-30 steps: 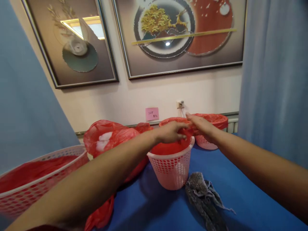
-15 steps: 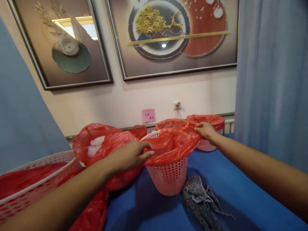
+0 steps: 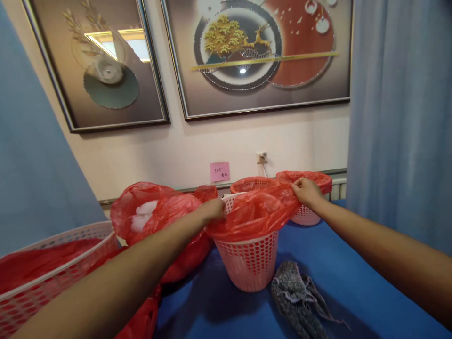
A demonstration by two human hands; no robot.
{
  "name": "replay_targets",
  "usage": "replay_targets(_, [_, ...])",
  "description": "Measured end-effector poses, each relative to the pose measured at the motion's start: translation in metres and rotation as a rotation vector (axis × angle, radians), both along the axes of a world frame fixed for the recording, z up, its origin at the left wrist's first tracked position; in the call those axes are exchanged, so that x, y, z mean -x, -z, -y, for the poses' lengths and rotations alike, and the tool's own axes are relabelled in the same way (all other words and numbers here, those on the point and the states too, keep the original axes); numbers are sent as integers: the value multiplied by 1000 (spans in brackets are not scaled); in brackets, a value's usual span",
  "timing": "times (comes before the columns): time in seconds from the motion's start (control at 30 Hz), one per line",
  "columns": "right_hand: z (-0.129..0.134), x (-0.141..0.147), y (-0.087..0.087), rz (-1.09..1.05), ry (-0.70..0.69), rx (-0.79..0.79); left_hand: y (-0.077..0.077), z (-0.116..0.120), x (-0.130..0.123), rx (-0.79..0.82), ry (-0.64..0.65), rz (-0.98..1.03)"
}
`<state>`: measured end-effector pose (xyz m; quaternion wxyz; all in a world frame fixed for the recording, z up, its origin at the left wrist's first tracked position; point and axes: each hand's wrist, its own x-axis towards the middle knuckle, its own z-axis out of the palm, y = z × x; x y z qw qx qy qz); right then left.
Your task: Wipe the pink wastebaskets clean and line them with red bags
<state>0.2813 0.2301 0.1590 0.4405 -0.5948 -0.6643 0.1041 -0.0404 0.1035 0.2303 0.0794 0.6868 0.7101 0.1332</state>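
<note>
A pink-white perforated plastic basket (image 3: 246,266) stands upright before me, with a red plastic bag (image 3: 252,228) lining it and folded over the front of its rim. At the back left, part of the white rim is uncovered. My right hand (image 3: 308,192) pinches the bag's edge and holds it stretched out to the right of the basket. Over the left side of the rim is my left hand (image 3: 214,210), touching or very close to the bag. Its fingers are curled downward, blurred and mostly hidden.
Two more red-lined baskets, one at centre (image 3: 252,184) and one at right (image 3: 305,217), stand behind. A stuffed red bag (image 3: 158,200) with white items lies left, beside a large basket (image 3: 88,254). Grey knitted gloves (image 3: 293,287) lie on the blue surface (image 3: 356,278).
My left hand has moved from the front left of the rim up and back, its fingers now less visible. My right hand still pinches the bag's edge. The view has shifted slightly.
</note>
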Motion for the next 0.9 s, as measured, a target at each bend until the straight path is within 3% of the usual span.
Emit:
replay_targets(0.1, [-5,-13,8,65,46,90,-21,4,21,-26,-146,-87])
replay_targets(0.2, [-4,-15,16,121,2,165,-34,2,29,-28,-190,-90])
replay_targets(0.33, [2,-6,14,143,-102,181,-23,-11,21,42,-148,-51])
replay_targets(0.53, [-1,18,-5,129,-252,149,-3,-22,21,99,-109,10])
replay_targets(0.77, [-10,44,-11,242,-245,120,8,-29,29,77,-119,133])
replay_targets(0.9, [-12,46,-17,287,-184,51,6,-37,34,-41,-87,256])
